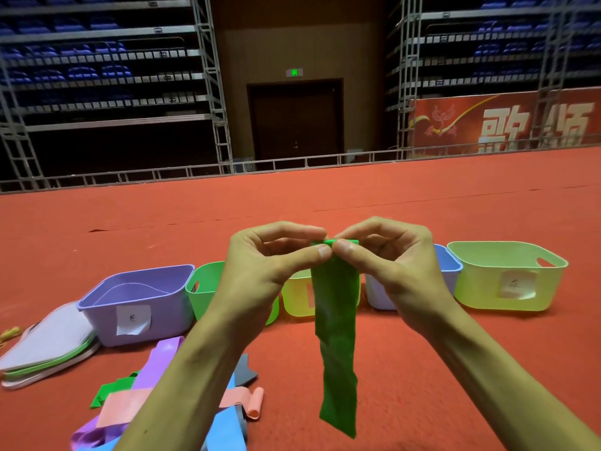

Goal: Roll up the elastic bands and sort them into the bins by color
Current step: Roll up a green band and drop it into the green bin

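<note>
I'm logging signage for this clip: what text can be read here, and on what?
"歌颂", large white characters, bottoms cut off, on the red banner.
On the purple bin, a paper label: one handwritten character, too blurred to read.
On the pale green bin, a paper slip: handwriting, too blurred.
On the green sign over the door: too small.

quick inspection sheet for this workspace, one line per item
surface: red carpet floor
job's things: green band hangs unrolled from the hands; loose bands heaped near left; purple bin, green bin, lime bin, blue bin, pale green bin in a row
clutter: stack of flat pads left of purple bin
grippers: left hand and right hand pinch the band's top edge
cables: nothing seen
surroundings: folded blue seating, dark door, red banner
</note>
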Demonstrator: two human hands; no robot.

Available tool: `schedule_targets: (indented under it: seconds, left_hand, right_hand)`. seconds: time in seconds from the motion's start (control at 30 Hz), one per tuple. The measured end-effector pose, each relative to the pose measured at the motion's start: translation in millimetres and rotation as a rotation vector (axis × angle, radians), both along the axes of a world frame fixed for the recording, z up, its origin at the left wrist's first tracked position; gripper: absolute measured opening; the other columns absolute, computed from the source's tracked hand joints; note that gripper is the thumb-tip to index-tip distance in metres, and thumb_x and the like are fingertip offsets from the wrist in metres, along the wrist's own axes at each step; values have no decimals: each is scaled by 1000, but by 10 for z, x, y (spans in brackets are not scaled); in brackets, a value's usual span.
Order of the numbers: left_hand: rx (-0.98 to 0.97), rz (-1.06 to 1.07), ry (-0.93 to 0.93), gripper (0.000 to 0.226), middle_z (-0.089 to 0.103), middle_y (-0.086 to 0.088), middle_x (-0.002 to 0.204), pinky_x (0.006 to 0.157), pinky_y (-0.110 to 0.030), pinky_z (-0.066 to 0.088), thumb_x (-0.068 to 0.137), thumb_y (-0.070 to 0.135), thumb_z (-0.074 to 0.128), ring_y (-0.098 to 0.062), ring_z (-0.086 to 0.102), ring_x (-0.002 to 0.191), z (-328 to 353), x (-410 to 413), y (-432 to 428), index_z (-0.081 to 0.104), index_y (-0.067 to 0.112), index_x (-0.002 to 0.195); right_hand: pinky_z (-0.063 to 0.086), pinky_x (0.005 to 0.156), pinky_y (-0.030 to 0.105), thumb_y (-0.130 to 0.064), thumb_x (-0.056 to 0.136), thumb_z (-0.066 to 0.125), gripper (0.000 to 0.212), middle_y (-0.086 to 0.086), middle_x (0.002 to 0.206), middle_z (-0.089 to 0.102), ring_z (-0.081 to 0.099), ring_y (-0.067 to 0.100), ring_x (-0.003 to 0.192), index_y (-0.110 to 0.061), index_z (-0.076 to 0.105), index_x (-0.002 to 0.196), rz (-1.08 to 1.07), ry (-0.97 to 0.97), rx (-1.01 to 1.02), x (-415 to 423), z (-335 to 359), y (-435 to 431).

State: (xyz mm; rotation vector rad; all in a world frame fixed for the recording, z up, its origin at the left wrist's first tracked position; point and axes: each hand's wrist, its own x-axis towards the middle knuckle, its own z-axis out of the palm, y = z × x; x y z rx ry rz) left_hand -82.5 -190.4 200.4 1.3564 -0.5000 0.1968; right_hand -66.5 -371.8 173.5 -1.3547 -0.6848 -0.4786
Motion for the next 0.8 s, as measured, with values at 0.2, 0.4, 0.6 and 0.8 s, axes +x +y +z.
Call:
schedule_targets:
  seconds: [0.2, 0.4, 0.6, 0.8]
  left_hand:
    - [69, -58, 67, 19, 78, -12, 92, 74, -23, 55, 71, 16, 86, -16, 71, 87, 9, -19, 25, 82, 12, 89]
    - [110, -23, 45, 28, 79, -14, 93, 76, -27, 53, 66, 29, 83, -16, 70, 87, -11, -26, 47, 83, 13, 88]
    - [77, -5, -12, 30, 79, -16, 95, 75, -23, 57, 66, 17, 80, -21, 75, 89, -16, -9, 42, 79, 4, 93]
    - [43, 21, -16, 35, 78, -20, 95, 78, -26, 59, 63, 14, 81, -25, 75, 89, -45, 26, 45, 77, 2, 96]
  right_hand:
    - [60, 78, 38, -6, 80, 79, 17, 21, 88, 77, 74, 28, 83, 3, 73, 93, 33, 17, 30, -22, 10, 0]
    - [59, 81, 41, -4, 80, 79, 15, 20, 89, 76, 73, 29, 86, -3, 75, 95, 65, 12, 29, -18, 2, -2]
    - [59, 77, 39, -11, 81, 80, 20, 23, 94, 76, 73, 28, 88, -3, 75, 98, 44, 76, -4, -12, 18, -11]
    - [61, 71, 36, -16, 85, 75, 19, 19, 86, 76, 73, 25, 79, 2, 74, 90, 29, 95, -31, -4, 29, 15]
